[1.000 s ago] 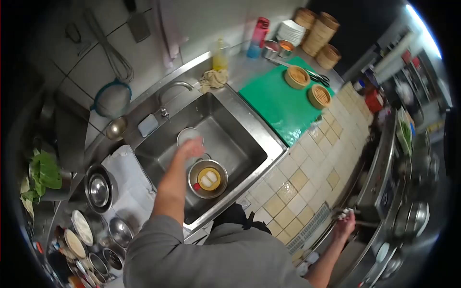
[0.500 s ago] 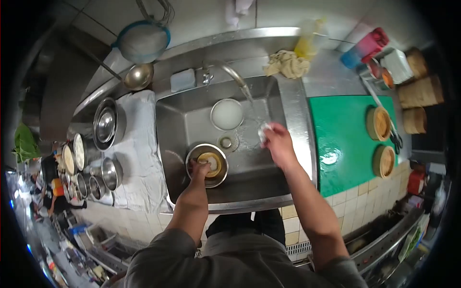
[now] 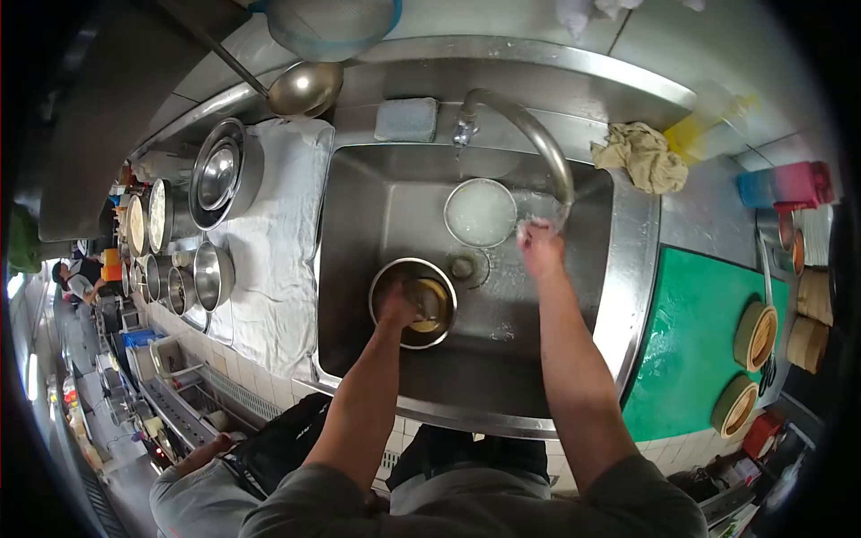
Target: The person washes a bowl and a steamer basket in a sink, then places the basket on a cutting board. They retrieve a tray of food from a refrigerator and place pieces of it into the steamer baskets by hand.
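A steel bowl [image 3: 377, 285] stands in the left part of the sink. My left hand [image 3: 395, 305] reaches into it, beside a yellowish round dish [image 3: 434, 309]; its fingers are blurred and partly hidden. Under the curved faucet [image 3: 538, 134], my right hand [image 3: 542, 249] has its fingers closed around something small and whitish that I cannot make out. Water runs over that hand. Just left of it sits a round container [image 3: 481, 212] filled with cloudy white liquid. The drain [image 3: 463, 266] lies between the two hands.
On the left, steel bowls [image 3: 215, 179] rest by a white cloth [image 3: 273, 260]. A sponge [image 3: 405, 119] and a rag [image 3: 641, 157] lie behind the sink [image 3: 359, 215]. Bamboo steamers [image 3: 755, 336] stand on a green board [image 3: 682, 341] at right. Another person [image 3: 202, 484] is close at lower left.
The view has shifted, and the faucet now reaches farther right. My right hand has moved closer to the container of cloudy liquid. My left hand stays in the steel bowl. Another person has appeared at lower left.
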Demonstrator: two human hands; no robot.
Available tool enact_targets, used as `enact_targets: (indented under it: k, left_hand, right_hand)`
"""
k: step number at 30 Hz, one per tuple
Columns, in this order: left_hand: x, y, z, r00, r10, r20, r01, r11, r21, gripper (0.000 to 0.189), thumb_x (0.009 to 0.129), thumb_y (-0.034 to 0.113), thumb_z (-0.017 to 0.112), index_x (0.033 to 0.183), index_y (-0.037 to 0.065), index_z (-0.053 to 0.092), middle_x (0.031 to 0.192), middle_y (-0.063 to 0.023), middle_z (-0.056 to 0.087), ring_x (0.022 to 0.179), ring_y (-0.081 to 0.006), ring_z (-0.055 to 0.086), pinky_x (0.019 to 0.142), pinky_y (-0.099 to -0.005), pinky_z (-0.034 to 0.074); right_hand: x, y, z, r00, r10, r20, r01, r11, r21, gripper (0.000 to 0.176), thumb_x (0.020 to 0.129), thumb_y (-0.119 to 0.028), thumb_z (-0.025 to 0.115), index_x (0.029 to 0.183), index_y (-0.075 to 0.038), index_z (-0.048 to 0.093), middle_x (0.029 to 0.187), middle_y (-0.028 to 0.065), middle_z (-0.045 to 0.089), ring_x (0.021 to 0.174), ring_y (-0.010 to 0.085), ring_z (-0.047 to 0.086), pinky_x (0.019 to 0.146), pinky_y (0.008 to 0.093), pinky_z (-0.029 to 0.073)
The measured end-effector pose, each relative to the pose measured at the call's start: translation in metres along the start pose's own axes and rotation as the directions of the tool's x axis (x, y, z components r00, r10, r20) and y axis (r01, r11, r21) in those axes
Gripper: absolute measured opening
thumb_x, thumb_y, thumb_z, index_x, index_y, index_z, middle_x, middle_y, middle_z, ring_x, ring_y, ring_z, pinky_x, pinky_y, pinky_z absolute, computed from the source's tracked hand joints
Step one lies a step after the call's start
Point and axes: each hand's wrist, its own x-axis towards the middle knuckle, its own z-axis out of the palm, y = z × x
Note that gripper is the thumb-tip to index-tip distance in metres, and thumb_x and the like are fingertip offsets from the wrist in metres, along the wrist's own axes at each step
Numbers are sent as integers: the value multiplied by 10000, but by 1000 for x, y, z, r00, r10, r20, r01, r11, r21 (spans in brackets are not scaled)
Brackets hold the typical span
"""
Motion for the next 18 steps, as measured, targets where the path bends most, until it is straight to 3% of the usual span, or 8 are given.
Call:
enact_targets:
  k: [1, 3, 5, 7, 9, 12, 16, 18]
  left_hand:
    - [6, -3, 1, 992, -16, 126, 6, 997, 80, 1005, 652, 288, 907, 1530, 207, 425, 1462, -202, 529, 1325, -371, 540, 1129, -443, 439]
    - [19, -27, 28, 982, 48, 184, -53, 998, 23, 922, 665, 333, 898, 1481, 183, 494, 1446, -205, 543, 1310, -369, 552, 1112, -445, 454]
    - [24, -25, 32, 965, 120, 233, -114, 993, -38, 850, 678, 377, 889, 1432, 158, 563, 1429, -207, 558, 1295, -368, 565, 1096, -446, 470]
    - [8, 4, 8, 927, 190, 323, -221, 974, 60, 734, 731, 450, 844, 1345, 100, 645, 1340, -216, 621, 1215, -373, 621, 1064, -449, 493]
    - [10, -1, 13, 936, 197, 291, -232, 968, 92, 707, 753, 468, 827, 1323, 87, 657, 1290, -214, 652, 1181, -381, 638, 1039, -445, 506]
    - [32, -39, 39, 931, 77, 357, -70, 997, -32, 652, 780, 454, 823, 1281, 63, 679, 1205, -195, 700, 1107, -358, 677, 975, -425, 537]
    - [9, 3, -2, 814, 58, 577, 227, 884, -409, 429, 837, 282, 825, 1167, 28, 720, 1066, -77, 734, 960, -138, 672, 831, -328, 546]
    - [-3, 18, 3, 816, 90, 571, 222, 864, -452, 407, 851, 257, 812, 1178, 35, 714, 1038, -68, 728, 962, -146, 675, 835, -334, 548]
  right_hand:
    - [-10, 7, 6, 1000, 5, 3, -5, 1000, -3, 106, 932, -126, 667, 894, -36, 708, 790, 98, 662, 623, 217, 626, 566, 348, 527]
    - [-36, 32, 21, 934, -80, -348, -170, 757, -630, 126, 932, -121, 651, 911, -9, 704, 849, 171, 694, 663, 285, 667, 618, 405, 545]
    - [-36, 123, -11, 945, -232, -231, -99, 469, -877, 157, 927, -122, 626, 927, 5, 720, 954, 248, 720, 802, 348, 714, 717, 426, 556]
    - [42, 328, -87, 957, -187, 221, 218, -36, -975, 170, 888, -109, 624, 939, 0, 744, 1044, 268, 730, 965, 375, 718, 800, 413, 554]
    - [-41, 205, 14, 964, 12, 266, 185, 686, -703, 190, 869, -107, 643, 1005, -8, 731, 931, 119, 740, 727, 234, 676, 672, 406, 551]
    - [-32, 145, 32, 985, 166, -44, -152, 719, -678, 160, 876, -33, 597, 965, -55, 729, 922, 79, 719, 753, 174, 676, 612, 343, 525]
    - [-7, 69, -13, 976, 129, -176, -118, 990, 72, 176, 913, 22, 564, 1034, -92, 622, 866, 33, 642, 736, 189, 657, 605, 341, 552]
    - [-9, 39, -9, 958, 85, -273, -98, 995, -35, 179, 920, 10, 577, 1066, -91, 600, 890, 40, 636, 745, 202, 657, 613, 355, 567]
